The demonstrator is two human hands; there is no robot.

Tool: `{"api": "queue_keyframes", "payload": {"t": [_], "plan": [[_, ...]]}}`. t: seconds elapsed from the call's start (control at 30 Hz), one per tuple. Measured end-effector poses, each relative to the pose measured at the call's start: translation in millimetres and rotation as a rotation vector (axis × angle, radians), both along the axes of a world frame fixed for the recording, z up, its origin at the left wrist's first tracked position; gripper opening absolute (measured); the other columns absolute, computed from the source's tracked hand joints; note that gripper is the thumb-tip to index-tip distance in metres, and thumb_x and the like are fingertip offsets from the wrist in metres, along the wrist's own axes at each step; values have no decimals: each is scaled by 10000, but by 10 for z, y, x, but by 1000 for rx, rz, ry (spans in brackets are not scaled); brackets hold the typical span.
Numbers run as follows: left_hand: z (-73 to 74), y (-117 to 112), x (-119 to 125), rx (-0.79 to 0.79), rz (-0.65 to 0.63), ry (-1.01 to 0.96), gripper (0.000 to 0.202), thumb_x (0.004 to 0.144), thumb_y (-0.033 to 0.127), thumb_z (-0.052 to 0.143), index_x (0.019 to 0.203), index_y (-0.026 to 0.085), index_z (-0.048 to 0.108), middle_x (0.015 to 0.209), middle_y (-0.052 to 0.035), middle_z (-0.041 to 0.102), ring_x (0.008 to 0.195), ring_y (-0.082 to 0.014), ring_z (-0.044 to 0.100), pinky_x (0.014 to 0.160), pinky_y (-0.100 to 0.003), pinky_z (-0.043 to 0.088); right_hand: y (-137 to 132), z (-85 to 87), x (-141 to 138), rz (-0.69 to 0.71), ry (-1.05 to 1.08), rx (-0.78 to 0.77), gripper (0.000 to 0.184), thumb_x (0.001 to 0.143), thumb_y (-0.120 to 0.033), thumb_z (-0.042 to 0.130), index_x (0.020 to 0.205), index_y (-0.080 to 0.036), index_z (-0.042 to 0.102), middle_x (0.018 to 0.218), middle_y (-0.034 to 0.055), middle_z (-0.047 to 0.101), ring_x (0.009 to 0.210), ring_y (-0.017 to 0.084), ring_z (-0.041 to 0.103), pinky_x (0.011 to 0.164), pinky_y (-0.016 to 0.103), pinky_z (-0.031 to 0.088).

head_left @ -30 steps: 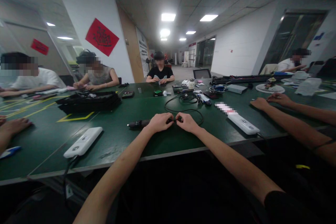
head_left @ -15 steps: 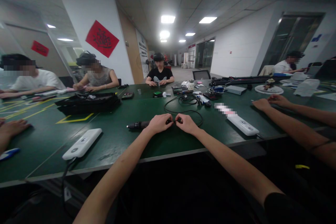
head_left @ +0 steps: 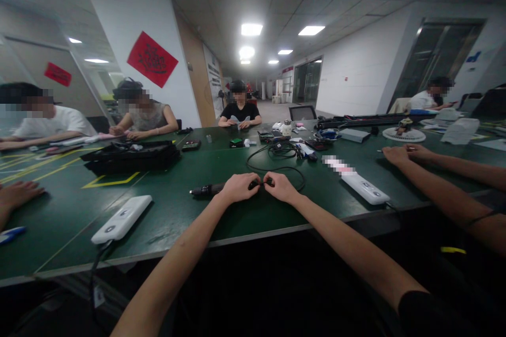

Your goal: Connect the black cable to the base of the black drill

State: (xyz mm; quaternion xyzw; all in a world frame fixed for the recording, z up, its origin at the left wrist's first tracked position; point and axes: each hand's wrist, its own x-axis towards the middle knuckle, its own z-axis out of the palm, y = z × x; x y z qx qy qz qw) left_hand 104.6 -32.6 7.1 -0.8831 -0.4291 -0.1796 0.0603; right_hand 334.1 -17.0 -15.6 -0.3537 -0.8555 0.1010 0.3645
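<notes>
A black electric screwdriver [head_left: 206, 190] lies along the green table, its metal tip pointing left. My left hand [head_left: 239, 187] is closed around its rear end. Close beside it, my right hand [head_left: 280, 186] pinches a black cable [head_left: 303, 178] near the screwdriver's tail. Fingers cover the spot where cable and tool meet, so I cannot see whether they are joined. From my right hand the cable loops back to a dark coil on the table.
White power strips lie left [head_left: 122, 219] and right [head_left: 366, 188] of my arms. A black tray [head_left: 132, 157] sits at the left, and a round white fan-like part [head_left: 404, 134] at the right. Another person's hands [head_left: 399, 155] work at the right; more people sit around the table [head_left: 166, 221].
My hands stay almost in place on the screwdriver and cable. The whole view has shifted very slightly.
</notes>
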Motion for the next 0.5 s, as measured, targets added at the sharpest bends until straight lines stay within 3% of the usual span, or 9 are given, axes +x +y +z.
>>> {"api": "queue_keyframes", "payload": {"t": [0.1,0.17,0.5], "plan": [[3,7,-4,-4,1,0,220,951,394,576,1142,309,646,1118,11,724,1020,-197,691,858,-289,506,-17,19,-3,5,16,-1,43,900,-204,686,934,-186,666,852,3,668,715,140,578,689,262,449],[6,10,-5,-5,14,-3,222,958,417,570,1126,291,644,1099,0,726,996,-205,694,847,-296,509,-31,29,-4,9,27,-3,59,869,-174,677,923,-195,670,837,-2,669,707,141,567,675,255,418],[12,5,-2,-12,25,-11,239,958,442,581,1142,299,635,1100,1,725,986,-205,697,834,-291,507,-68,70,-8,15,55,-19,86,830,-176,663,912,-194,683,787,-7,649,683,145,542,672,257,392]]}}
